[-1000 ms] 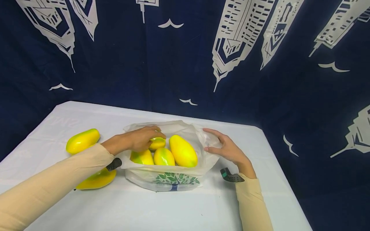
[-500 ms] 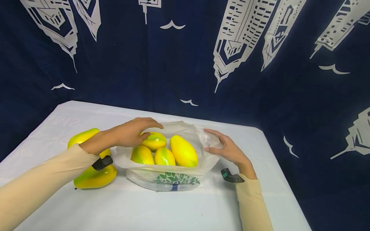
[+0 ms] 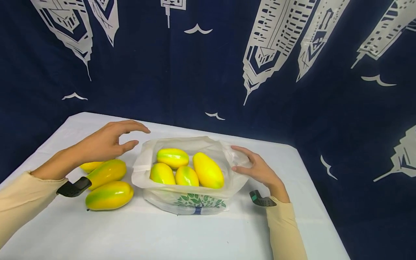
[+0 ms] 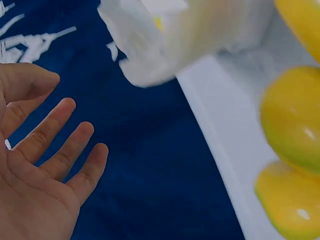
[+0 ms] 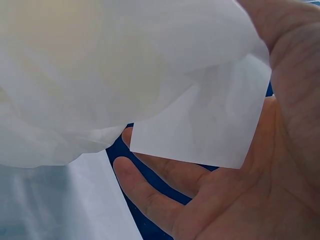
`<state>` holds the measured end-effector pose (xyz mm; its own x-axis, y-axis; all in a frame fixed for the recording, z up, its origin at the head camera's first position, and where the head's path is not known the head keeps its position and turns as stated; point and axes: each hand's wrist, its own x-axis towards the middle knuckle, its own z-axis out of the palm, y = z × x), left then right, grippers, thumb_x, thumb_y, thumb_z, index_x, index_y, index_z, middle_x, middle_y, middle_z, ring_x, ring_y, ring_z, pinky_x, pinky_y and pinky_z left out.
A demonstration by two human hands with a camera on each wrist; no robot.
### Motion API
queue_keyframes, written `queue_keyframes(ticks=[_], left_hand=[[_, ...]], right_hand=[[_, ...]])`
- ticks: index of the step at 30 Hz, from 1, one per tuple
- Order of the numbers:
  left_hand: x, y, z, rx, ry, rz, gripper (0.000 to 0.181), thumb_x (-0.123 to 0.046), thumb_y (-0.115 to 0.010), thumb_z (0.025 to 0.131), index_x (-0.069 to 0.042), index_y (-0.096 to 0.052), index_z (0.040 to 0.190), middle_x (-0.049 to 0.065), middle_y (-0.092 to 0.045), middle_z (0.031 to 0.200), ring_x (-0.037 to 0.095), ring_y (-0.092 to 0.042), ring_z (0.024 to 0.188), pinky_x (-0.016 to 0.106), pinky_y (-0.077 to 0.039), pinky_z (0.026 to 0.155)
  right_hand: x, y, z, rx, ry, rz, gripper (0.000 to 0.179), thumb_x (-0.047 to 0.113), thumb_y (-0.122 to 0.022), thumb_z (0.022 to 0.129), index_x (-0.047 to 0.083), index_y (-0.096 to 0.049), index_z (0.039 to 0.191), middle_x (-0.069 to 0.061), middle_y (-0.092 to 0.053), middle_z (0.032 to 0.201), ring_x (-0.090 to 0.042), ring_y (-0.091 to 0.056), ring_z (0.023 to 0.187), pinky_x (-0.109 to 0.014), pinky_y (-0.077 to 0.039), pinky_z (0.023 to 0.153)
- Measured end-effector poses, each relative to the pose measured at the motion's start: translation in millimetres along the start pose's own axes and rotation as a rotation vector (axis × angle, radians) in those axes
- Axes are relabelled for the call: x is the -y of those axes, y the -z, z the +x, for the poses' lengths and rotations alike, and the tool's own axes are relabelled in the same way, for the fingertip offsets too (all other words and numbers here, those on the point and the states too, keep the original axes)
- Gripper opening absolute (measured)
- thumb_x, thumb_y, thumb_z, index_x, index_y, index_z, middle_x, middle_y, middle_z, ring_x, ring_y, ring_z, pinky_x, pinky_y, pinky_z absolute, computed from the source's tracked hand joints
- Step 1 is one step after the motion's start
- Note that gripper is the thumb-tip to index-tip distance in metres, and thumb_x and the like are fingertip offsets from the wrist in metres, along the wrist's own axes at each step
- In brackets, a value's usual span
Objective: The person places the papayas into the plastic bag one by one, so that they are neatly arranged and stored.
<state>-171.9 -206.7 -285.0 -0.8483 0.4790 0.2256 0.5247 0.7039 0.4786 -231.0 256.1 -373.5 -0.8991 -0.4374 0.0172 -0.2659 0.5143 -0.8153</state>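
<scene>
- Hovering at left of the head view, the left hand (image 3: 108, 140) holds nothing; its fingers are loosely spread, apart from the bag (image 3: 159, 199).
- At right of centre, the right hand (image 3: 261, 169) touches the bag's right side, fingers loosely extended, thumb and forefinger well apart with bag film between them.
- The bag stands at centre of the frame, mouth wide, a green tree print (image 3: 199, 203) low on its front.
- Four fruits, yellow with some green, lie inside: the rear fruit (image 3: 173, 157), the left fruit (image 3: 162, 174), the middle fruit (image 3: 186, 176) and the larger right fruit (image 3: 208, 170), which slants.
- Three more lie left of the bag: the top loose fruit (image 3: 91, 167), partly hidden by the left arm, then the central loose fruit (image 3: 110, 172) and the bottom loose fruit (image 3: 109, 196).
- The white worktop (image 3: 195, 238) carries everything; a navy cloth (image 3: 195, 79) with pale building shapes fills the upper frame.
</scene>
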Motion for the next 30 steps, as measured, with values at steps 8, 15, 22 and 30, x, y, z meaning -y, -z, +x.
queue_keyframes(ticks=[8,15,22,30], left_hand=[[44.0,2.7,-20.7,-0.04,0.116,-0.006,0.035,-0.011,-0.068,0.095,-0.013,-0.065,0.129,0.013,-0.06,0.139,0.035,-0.052,0.131,0.059,-0.048,0.1],[76.3,1.8,-33.4,-0.002,0.246,-0.022,0.04,-0.021,-0.065,0.098,-0.008,-0.059,0.135,0.021,-0.053,0.145,0.042,-0.043,0.136,0.067,-0.042,0.104],[100.7,-1.1,-48.4,0.041,0.309,-0.005,0.042,-0.022,-0.067,0.096,-0.005,-0.061,0.134,0.028,-0.039,0.153,0.053,-0.031,0.141,0.072,-0.037,0.104],[124.3,-9.7,-60.7,0.094,0.41,-0.059,0.052,-0.023,-0.07,0.093,-0.005,-0.056,0.139,0.034,-0.027,0.156,0.06,-0.024,0.14,0.08,-0.028,0.103]], right_hand=[[2,-1,-0.1,0.007,-0.001,0.008,0.073,0.025,-0.08,0.085,0.028,-0.046,0.15,-0.005,-0.037,0.16,-0.034,-0.037,0.145,-0.061,-0.037,0.113],[2,1,0.0,-0.001,0.004,-0.012,0.072,0.026,-0.08,0.086,0.027,-0.046,0.15,-0.005,-0.038,0.16,-0.033,-0.037,0.145,-0.061,-0.038,0.113],[3,1,-0.2,0.005,0.003,-0.01,0.073,0.025,-0.08,0.086,0.026,-0.046,0.15,-0.007,-0.038,0.16,-0.035,-0.04,0.143,-0.059,-0.041,0.111],[1,-4,1.4,0.014,-0.008,-0.012,0.073,0.024,-0.08,0.086,0.027,-0.046,0.15,-0.007,-0.037,0.16,-0.035,-0.04,0.143,-0.06,-0.04,0.111]])
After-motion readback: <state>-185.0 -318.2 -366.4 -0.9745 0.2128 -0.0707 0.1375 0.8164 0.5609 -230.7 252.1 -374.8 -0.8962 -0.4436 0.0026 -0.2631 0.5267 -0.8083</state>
